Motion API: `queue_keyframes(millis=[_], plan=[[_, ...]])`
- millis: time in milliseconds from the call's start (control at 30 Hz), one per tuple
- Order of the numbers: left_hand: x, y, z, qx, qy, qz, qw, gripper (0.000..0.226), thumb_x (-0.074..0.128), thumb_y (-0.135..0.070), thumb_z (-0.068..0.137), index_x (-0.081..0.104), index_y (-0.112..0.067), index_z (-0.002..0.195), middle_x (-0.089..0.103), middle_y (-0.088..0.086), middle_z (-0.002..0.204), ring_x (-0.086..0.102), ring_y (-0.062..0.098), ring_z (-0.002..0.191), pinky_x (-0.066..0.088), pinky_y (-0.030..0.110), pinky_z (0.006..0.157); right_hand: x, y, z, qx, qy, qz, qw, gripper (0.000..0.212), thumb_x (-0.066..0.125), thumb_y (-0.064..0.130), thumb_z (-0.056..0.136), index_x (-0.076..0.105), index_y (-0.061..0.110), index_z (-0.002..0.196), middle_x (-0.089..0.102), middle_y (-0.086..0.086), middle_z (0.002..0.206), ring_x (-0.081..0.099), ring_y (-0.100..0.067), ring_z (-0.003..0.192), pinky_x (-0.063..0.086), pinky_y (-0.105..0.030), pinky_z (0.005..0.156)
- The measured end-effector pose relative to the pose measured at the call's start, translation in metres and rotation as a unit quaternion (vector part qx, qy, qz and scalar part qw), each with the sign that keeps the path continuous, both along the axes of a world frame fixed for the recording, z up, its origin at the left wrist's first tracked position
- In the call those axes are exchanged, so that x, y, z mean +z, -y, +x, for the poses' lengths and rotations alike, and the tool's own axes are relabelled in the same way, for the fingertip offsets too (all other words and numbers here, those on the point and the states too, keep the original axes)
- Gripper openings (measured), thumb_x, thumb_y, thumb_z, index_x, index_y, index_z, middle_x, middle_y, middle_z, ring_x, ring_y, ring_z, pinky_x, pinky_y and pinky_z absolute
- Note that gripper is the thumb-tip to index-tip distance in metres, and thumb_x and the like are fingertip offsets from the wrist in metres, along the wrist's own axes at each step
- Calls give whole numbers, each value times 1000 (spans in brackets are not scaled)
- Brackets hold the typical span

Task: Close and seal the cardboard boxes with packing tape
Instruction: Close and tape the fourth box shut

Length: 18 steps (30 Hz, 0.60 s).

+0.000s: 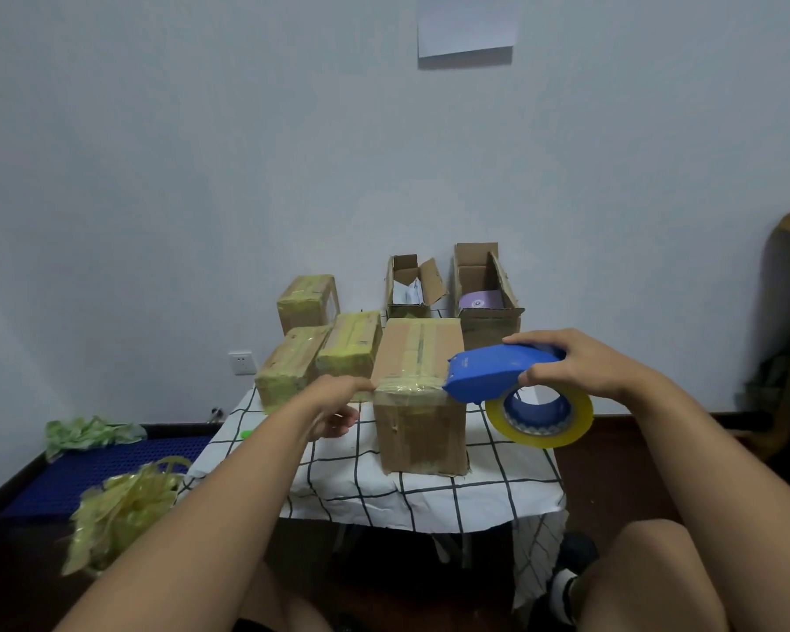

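Observation:
A closed cardboard box (418, 421) stands on the checked tablecloth (429, 490), with yellowish tape running along its top seam and across its near top edge. My right hand (580, 362) grips a blue tape dispenser (498, 371) holding a yellow tape roll (541, 419); the dispenser's nose touches the box's near right top corner. My left hand (338, 405) is at the box's left side, fingertips touching the tape end on the near left top corner. Three taped boxes (309, 303) (352, 342) (288, 364) sit to the left.
Two open boxes (413, 287) (486, 289) stand at the back against the wall. A heap of used yellow tape (128, 508) lies on the floor at the left, near a green bag (87, 433) and a blue mat (101, 467). My knees are under the table's front edge.

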State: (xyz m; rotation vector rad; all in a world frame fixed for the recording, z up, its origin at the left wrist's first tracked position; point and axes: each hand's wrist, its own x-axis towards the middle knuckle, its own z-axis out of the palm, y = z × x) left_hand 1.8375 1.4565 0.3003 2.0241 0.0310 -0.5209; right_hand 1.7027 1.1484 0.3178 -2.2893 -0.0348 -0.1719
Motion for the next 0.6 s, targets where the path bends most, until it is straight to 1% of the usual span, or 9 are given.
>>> queue_keyframes(millis=[33, 100, 167, 233, 300, 367, 433, 500, 600], plan=[[-2, -1, 1, -8, 21, 16, 1000, 30, 69, -35, 89, 50, -14, 98, 55, 9, 79, 51, 19, 61, 43, 28, 59, -1, 0, 0, 0, -1, 3, 1000, 55, 67, 43, 70, 59, 41, 124, 61, 13, 114, 61, -9, 99, 44, -17, 78], [-9, 2, 3, -17, 159, 68, 985, 36, 69, -34, 88, 51, -18, 114, 57, 7, 107, 58, 24, 92, 45, 34, 79, -2, 0, -1, -1, 0, 10, 1000, 56, 66, 43, 69, 59, 39, 125, 61, 14, 113, 61, -9, 98, 44, -16, 76], [-15, 10, -8, -42, 358, 131, 923, 41, 62, -29, 92, 53, -21, 132, 54, 2, 133, 51, 21, 120, 43, 37, 99, -2, -1, -1, -1, 0, 10, 1000, 56, 66, 42, 69, 59, 39, 125, 61, 15, 112, 61, -9, 98, 43, -16, 76], [-19, 20, -24, -127, 492, 171, 844, 47, 55, -32, 96, 48, -22, 141, 46, -2, 147, 41, 15, 134, 36, 35, 109, -3, -1, -2, -2, -2, 11, 1000, 56, 65, 42, 69, 59, 39, 125, 61, 15, 112, 61, -9, 98, 43, -16, 77], [-26, 31, -33, -235, 526, 242, 781, 58, 52, -44, 96, 36, -27, 149, 35, -6, 155, 35, 14, 140, 33, 36, 112, -4, 0, -3, -6, -1, 18, 1000, 57, 66, 42, 70, 60, 37, 126, 62, 14, 113, 61, -9, 99, 43, -16, 77], [-36, 38, -33, -275, 534, 303, 740, 62, 51, -50, 96, 31, -31, 151, 36, -7, 154, 38, 15, 136, 34, 34, 110, -5, 0, -4, -8, 0, 21, 1000, 58, 66, 42, 70, 60, 36, 127, 62, 13, 114, 61, -9, 99, 43, -16, 78], [-41, 41, -30, -254, 564, 303, 725, 55, 51, -47, 97, 37, -31, 148, 44, -6, 148, 43, 16, 131, 36, 32, 106, -5, -2, -4, -9, 1, 26, 1000, 58, 66, 42, 70, 60, 35, 127, 61, 13, 113, 61, -8, 98, 43, -16, 78], [-43, 45, -30, -237, 585, 299, 716, 51, 51, -44, 97, 42, -28, 144, 45, -3, 147, 43, 17, 132, 35, 32, 107, -7, -1, -4, -11, 2, 32, 999, 57, 66, 41, 70, 60, 35, 127, 61, 12, 113, 61, -8, 99, 43, -16, 78], [-49, 52, -33, -244, 591, 292, 711, 57, 53, -46, 96, 40, -23, 147, 44, -1, 149, 42, 19, 133, 34, 33, 109, -8, 0, -4, -14, 3, 39, 999, 57, 65, 41, 70, 60, 36, 126, 61, 11, 115, 61, -9, 100, 44, -16, 79]])
